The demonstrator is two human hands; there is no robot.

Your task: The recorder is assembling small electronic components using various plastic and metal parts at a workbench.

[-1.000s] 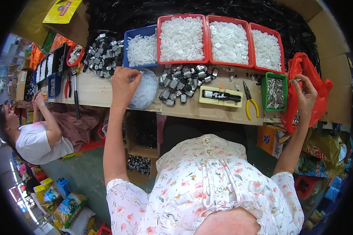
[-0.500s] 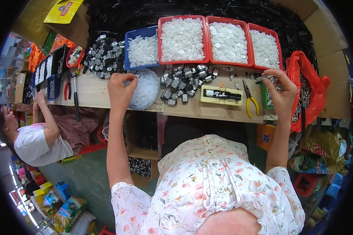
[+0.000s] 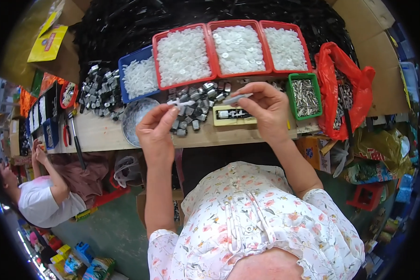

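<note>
My left hand [image 3: 157,133] pinches a small white plastic piece [image 3: 184,103] between thumb and forefinger, in front of a pile of small silver-and-black motors [image 3: 196,116]. Level with it, my right hand [image 3: 270,112] grips a slim grey pointed piece [image 3: 238,98]. The two pieces point toward each other with a gap between them. Below the right fingertips lies a cream-yellow holding block [image 3: 221,122] with a black and silver assembly in it, partly covered by that hand. A round bowl [image 3: 127,125] of whitish bits sits behind the left wrist.
Along the bench's back stand a blue bin [image 3: 126,94] and red bins [image 3: 211,51] of white plastic parts. To the right are a green bin [image 3: 291,93] of metal pins and a red plastic bag [image 3: 368,74]. A hammer [image 3: 78,144] lies at left, near a seated co-worker [image 3: 49,200].
My hands have come closer together, the right moving left from beside the red bag. The left has left the bowl with the white piece. The view has shifted to the right.
</note>
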